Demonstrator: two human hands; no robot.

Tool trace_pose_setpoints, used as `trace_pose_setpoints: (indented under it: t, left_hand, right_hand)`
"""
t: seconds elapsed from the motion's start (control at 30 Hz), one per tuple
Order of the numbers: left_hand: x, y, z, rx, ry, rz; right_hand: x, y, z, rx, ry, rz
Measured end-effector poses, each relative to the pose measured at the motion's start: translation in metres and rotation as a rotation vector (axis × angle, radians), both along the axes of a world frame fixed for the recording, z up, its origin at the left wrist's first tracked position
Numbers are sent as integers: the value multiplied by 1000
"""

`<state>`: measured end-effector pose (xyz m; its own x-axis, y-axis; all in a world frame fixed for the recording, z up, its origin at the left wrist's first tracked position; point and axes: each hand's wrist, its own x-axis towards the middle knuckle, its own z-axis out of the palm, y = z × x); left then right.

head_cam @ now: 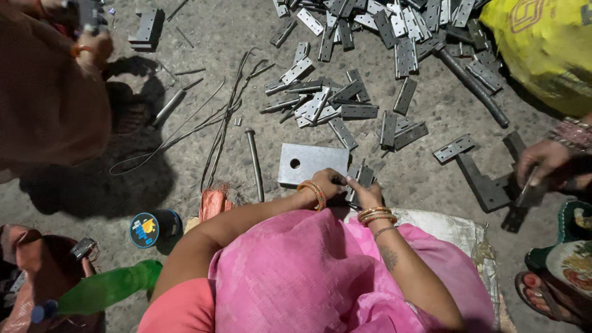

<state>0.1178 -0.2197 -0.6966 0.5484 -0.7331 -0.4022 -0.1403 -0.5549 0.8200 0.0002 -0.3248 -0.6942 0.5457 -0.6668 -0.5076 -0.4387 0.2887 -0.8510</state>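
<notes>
My left hand (328, 182) and my right hand (365, 195) meet just past my pink-clad lap, both pinching a small grey metal hinge (362, 177). Orange bangles ring both wrists. The hinge is held low over the concrete ground, right beside a flat square steel plate (311, 161) with one round hole. My left fingers touch the plate's near right corner. How the hinge leaves sit under my fingers is hidden.
Several loose hinges (345, 102) lie scattered ahead, with a bigger pile (407, 31) by a yellow sack (542, 43). A long bolt (254, 163), wires (222, 117) and a dark rod (475, 86) lie about. Another person's hand (542, 161) works a steel bracket (487, 185) at right; a person in brown (49, 92) sits at left.
</notes>
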Motion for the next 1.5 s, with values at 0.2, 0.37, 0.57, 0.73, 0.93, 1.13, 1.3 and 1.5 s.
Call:
trace_pose_setpoints:
  t: [0.2, 0.37, 0.57, 0.73, 0.93, 1.13, 1.3, 1.5]
  left_hand:
    - [2, -2, 4, -40, -159, 61]
    - [11, 0, 13, 36, -188, -18]
    - [21, 14, 20, -91, -289, 29]
    - [23, 36, 19, -412, -592, 95]
    - [26, 61, 12, -342, -618, -20]
    - [32, 67, 14, -400, -506, -31]
    - [38, 68, 21, -303, -450, -22]
    - [40, 70, 19, -283, -427, -98]
  right_hand:
    - [6, 5, 6, 7, -206, 1]
    - [14, 10, 10, 34, -390, 15]
    - [26, 14, 15, 51, -483, 74]
    - [30, 32, 17, -120, -692, 93]
    - [33, 55, 6, -469, -536, 277]
    - [33, 60, 3, -484, -494, 272]
    - [37, 59, 15, -504, -404, 285]
    - [47, 63, 14, -517, -592, 331]
